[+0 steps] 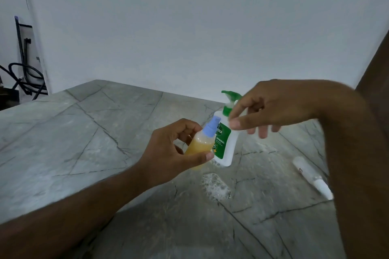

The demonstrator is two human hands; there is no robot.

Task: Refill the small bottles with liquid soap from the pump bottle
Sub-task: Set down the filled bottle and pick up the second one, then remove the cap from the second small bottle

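The left hand [170, 149] was closed round a small bottle [200, 145] full of amber soap, its pale blue spray top [212, 130] seated and tilted toward the right of the frame, just left of centre. The right hand [271, 109] hung loosely open right of centre, thumb and forefinger extended toward that top, gripping nothing. By my judgement the step was working the cap, and it would go best with the bottle brought upright and held low on its body, so that no soap squeezed out. The white pump bottle [226, 139] with its green pump [230, 95] stood behind the small bottle, between the two hands. Foam [215, 187] lay on the grey countertop [84, 132] below, and a white tube [311, 176] lay at lower right.
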